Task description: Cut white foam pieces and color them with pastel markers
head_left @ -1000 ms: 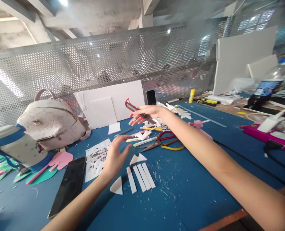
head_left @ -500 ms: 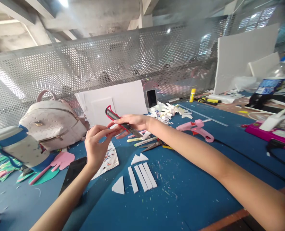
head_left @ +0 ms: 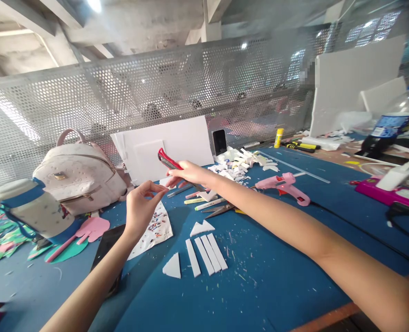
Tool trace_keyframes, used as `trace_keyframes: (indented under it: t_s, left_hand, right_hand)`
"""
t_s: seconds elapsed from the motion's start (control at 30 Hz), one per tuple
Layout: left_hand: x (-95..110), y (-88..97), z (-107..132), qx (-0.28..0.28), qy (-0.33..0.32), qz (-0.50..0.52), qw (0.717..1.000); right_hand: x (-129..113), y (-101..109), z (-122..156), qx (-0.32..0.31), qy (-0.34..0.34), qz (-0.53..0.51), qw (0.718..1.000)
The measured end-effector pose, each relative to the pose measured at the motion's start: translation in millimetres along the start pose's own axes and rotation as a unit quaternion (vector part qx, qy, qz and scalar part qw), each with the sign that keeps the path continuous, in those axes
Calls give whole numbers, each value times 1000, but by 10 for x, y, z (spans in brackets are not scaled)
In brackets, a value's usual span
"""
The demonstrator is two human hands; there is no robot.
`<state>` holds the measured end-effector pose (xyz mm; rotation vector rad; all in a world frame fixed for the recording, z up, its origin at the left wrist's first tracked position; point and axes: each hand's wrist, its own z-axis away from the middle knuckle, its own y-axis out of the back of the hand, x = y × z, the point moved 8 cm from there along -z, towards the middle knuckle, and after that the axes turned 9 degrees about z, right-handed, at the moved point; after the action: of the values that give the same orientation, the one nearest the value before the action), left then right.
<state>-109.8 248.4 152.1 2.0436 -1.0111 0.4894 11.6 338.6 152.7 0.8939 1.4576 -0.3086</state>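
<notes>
Left fingers (head_left: 150, 186), spread earlier, now pinch narrowly near the speckled paper (head_left: 163, 226), contents indiscernible; right fingers (head_left: 175, 174) grip a cutter (head_left: 168, 161).

No wording can be read with certainty. White print is carried by the blue label (head_left: 391, 127) of the bottle (head_left: 402, 102), seen beyond and right of the pink glue gun (head_left: 282, 182), but is too blurred; marks on the white marker (head_left: 209, 204), left of the gun, are too small.

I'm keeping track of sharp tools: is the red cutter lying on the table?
No, the right hand holds the cutter above the blue table.
</notes>
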Motion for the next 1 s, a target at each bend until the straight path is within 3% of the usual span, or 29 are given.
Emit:
trace_keyframes:
  t_s: [0.1, 0.23, 0.5, 1.0]
  left_hand:
    - [-71, -46, 9, -16, 25, 24, 999]
    - [-154, -88, 17, -28, 58, 51, 997]
    - [-160, -137, 28, -49, 95, 84, 991]
    - [-351, -206, 46, -68, 190, 138, 970]
  right_hand:
    - [-42, 114, -9, 59, 22, 32, 998]
    - [-123, 175, 24, 80, 39, 55, 994]
    - [-116, 167, 13, 72, 57, 73, 993]
    - [-136, 98, 9, 46, 66, 82, 993]
